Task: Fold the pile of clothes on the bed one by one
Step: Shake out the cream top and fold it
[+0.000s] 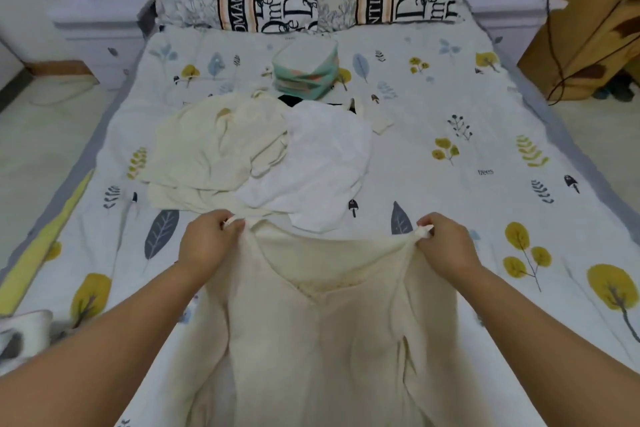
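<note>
Left hand (207, 239) pinches one shoulder of cream garment (332, 329), fingers curled tight round fabric. Right hand (445, 243) pinches other shoulder same way. Garment hangs spread between both grips, V-neck facing up, nearer viewer than pile of clothes (263, 156). Pile, cream and white, lies mid-bed (450, 107). Folded green-striped stack (306, 69) sits beyond pile, toward pillows (270, 0).

Held garment: cream V-neck top (322, 340), stretched by its shoulders, hanging at 6 o'clock.
Pile: cream and white clothes (256, 156), crumpled mid-bed.
Folded stack: mint-and-pink pieces (306, 71), 12 o'clock of the pile.
</note>
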Tool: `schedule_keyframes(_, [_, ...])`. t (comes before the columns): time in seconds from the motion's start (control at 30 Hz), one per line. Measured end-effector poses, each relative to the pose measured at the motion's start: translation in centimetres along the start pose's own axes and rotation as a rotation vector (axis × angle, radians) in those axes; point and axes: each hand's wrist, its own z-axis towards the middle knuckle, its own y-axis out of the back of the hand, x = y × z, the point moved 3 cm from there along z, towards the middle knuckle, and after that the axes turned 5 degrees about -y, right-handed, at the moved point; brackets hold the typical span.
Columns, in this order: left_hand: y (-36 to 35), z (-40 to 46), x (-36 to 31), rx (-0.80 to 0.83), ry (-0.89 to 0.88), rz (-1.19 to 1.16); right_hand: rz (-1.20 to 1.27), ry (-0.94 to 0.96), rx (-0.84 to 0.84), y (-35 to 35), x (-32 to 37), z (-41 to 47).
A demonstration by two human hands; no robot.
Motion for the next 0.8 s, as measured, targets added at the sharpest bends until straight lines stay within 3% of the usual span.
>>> schedule_keyframes(0.23, [-4.1, 6.9, 0.3, -0.125, 0.043, -0.003, 0.052, 0.032, -0.164, -3.0, 0.9, 8.0])
schedule_keyframes(0.33, [-6.9, 7.9, 1.1, -0.075, 0.085, 0.011, -0.043, -0.085, -0.040, -5.5, -0.6, 8.9])
schedule_keyframes(0.53, [-12.0, 3.6, 6.1, 0.115, 0.306, 0.410, -0.303, -0.399, 0.063, -10.7, -6.2, 2.6])
schedule_keyframes(0.63, [-13.6, 1.3, 8.1, 0.182, 0.266, 0.420, -0.560, -0.201, 0.082, -12.9, -8.4, -0.6])
schedule_keyframes(0.7, [-13.9, 0.8, 8.3, 0.133, 0.142, 0.323, -0.580, -0.005, 0.041, -12.5, -9.2, -0.3])
schedule_keyframes(0.8, [-13.6, 1.0, 7.1, 0.015, 0.039, 0.256, -0.544, 0.060, -0.028, -10.2, -10.0, 2.3])
